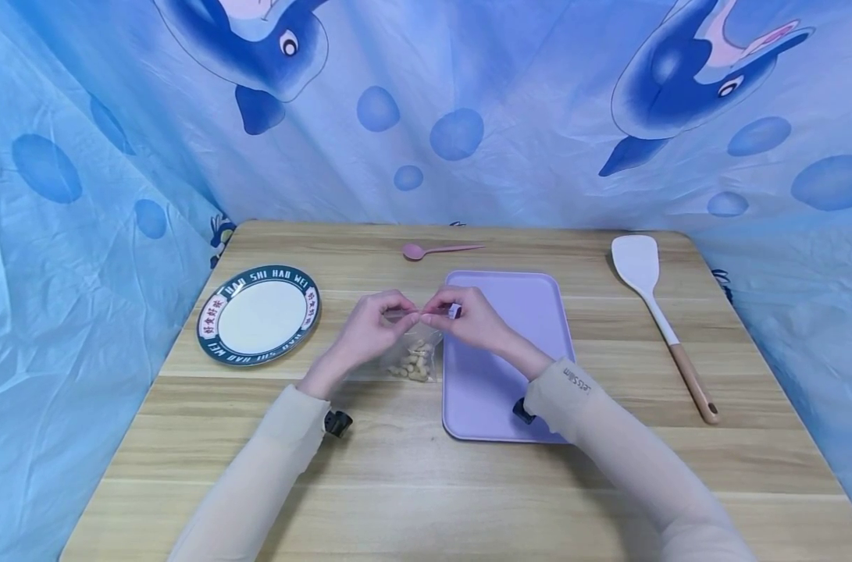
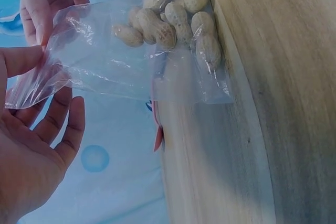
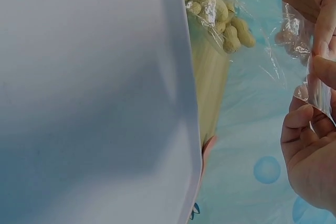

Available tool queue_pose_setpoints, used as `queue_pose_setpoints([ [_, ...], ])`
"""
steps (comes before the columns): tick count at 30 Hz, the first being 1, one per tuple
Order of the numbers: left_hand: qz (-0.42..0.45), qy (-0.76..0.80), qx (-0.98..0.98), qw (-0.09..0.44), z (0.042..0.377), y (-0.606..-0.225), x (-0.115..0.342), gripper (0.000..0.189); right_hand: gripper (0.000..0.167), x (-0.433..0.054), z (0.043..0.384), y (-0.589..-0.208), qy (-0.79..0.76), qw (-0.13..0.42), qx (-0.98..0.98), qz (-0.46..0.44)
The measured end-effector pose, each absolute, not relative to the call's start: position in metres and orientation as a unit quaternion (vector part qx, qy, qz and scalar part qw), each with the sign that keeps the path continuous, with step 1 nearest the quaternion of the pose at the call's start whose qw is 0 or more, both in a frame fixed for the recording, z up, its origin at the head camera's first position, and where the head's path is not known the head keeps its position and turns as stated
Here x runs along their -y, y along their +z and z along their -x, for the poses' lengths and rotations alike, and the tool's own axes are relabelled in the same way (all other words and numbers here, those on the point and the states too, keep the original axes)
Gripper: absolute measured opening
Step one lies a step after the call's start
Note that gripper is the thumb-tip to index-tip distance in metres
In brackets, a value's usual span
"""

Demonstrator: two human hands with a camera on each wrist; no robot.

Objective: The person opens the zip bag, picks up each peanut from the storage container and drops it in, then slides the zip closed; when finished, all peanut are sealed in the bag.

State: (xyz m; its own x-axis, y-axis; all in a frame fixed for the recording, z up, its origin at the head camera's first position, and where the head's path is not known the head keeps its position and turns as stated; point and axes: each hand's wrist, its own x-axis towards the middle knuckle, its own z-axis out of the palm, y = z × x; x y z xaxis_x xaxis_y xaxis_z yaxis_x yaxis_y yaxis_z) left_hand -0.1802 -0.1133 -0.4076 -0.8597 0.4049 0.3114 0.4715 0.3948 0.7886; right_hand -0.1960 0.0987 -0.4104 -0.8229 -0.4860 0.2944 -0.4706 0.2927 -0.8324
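A clear zip-top bag [image 2: 110, 72] hangs upright between my two hands with several unshelled peanuts [image 2: 152, 24] gathered at its bottom. My left hand [image 1: 369, 328] pinches the top edge of the bag between thumb and forefinger. Right beside it, my right hand [image 1: 471, 318] pinches the same edge, and the fingertips of both hands meet there. In the left wrist view the other fingers of the left hand are spread loosely below the seal. The bag's lower end is close over the wooden table [image 1: 369, 484], at the left side of the lilac tray [image 1: 499, 394].
The right forearm passes over the tray. A white plate [image 1: 262, 318] with a dark green lettered rim is on the left. A small pink spoon [image 1: 413, 251] lies at the back, and a white spatula [image 1: 679, 351] with a wooden handle lies on the right. Blue curtains [image 1: 426, 101] surround the table.
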Motion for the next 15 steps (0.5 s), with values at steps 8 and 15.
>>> queue_pose_setpoints([
  [8, 0.267, -0.494, 0.826, 0.041, 0.180, -0.409, 0.112, 0.007, 0.005, -0.094, 0.185, -0.392, -0.509, 0.000, -0.808, 0.296],
  [15, 0.282, -0.483, 0.827, 0.053, 0.179, -0.410, 0.112, 0.004, 0.006, -0.093, 0.173, -0.370, -0.502, -0.011, -0.808, 0.308],
])
